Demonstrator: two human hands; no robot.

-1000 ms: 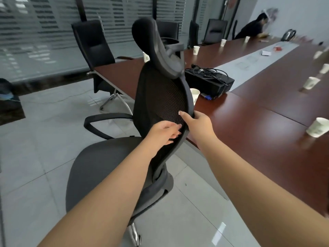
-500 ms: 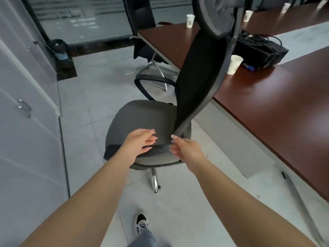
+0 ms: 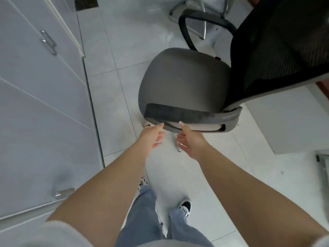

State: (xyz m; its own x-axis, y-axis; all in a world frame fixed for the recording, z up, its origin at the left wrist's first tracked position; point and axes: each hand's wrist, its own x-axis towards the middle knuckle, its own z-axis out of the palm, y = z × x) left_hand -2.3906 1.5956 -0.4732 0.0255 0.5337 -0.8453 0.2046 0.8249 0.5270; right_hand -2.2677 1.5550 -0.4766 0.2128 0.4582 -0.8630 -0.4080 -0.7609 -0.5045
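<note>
This looks like an office. An office chair stands on the floor, the kind that people sit on at a desk. It has a soft grey seat, a black net back and a curved black arm. Behind it are the shiny metal legs of another chair. Tall white cupboards run down the left side, and they have small silver handles. The floor is made of big, pale, shiny tiles. On the right is a light grey panel, and just above it a thin strip of red-brown wood shows, which looks like the edge of a big table.
</note>
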